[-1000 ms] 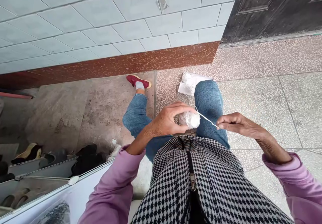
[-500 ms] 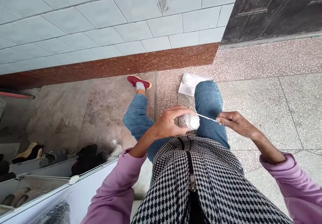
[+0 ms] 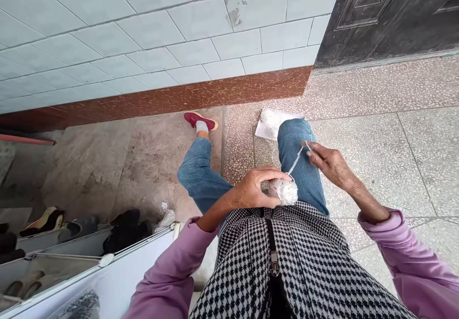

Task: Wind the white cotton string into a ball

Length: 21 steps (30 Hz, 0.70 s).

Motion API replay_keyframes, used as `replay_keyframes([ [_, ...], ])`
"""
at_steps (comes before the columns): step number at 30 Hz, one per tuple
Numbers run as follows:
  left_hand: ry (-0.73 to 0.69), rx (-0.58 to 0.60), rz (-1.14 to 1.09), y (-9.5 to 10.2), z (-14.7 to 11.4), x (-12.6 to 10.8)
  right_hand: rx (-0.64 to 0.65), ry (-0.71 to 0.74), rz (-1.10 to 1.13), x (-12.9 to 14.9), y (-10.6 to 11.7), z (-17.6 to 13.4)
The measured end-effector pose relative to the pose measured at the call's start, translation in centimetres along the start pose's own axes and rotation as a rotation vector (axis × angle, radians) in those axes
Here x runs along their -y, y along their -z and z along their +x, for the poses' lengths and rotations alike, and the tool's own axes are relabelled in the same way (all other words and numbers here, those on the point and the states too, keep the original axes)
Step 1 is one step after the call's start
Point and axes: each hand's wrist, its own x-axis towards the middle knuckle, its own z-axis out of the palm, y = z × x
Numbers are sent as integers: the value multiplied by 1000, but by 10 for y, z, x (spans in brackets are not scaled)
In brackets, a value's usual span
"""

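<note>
My left hand [image 3: 256, 189] is closed around a ball of white yarn [image 3: 287, 191], held just above my lap. A strand of white yarn [image 3: 296, 160] runs from the top of the ball up to my right hand [image 3: 330, 162]. Thumb and forefinger of the right hand pinch that strand over my right knee. More loose white yarn [image 3: 269, 118] lies in a shallow white box or tray [image 3: 264, 131] on the floor beyond the knee. A thin loop of yarn hangs between the box and my lap.
A tiled wall [image 3: 201, 17] with a reddish-brown base stands ahead, and a dark door [image 3: 376, 27] is at upper right. Low at left, a white rack [image 3: 143, 247] holds several shoes. My red shoe [image 3: 201, 120] rests on the floor near the wall.
The yarn ball and my left hand have moved right and slightly down. My right hand has risen, so the strand slants upward instead of running nearly level.
</note>
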Motion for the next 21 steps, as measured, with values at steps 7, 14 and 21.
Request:
replay_keyframes([
  [7, 217, -167, -36, 38, 11, 51, -86, -214, 42, -63, 61, -8],
  [14, 226, -87, -6, 29, 17, 67, -263, 7, -389, -51, 34, -34],
  [21, 211, -68, 39, 28, 14, 49, -264, 180, -369, -30, -45, 0],
])
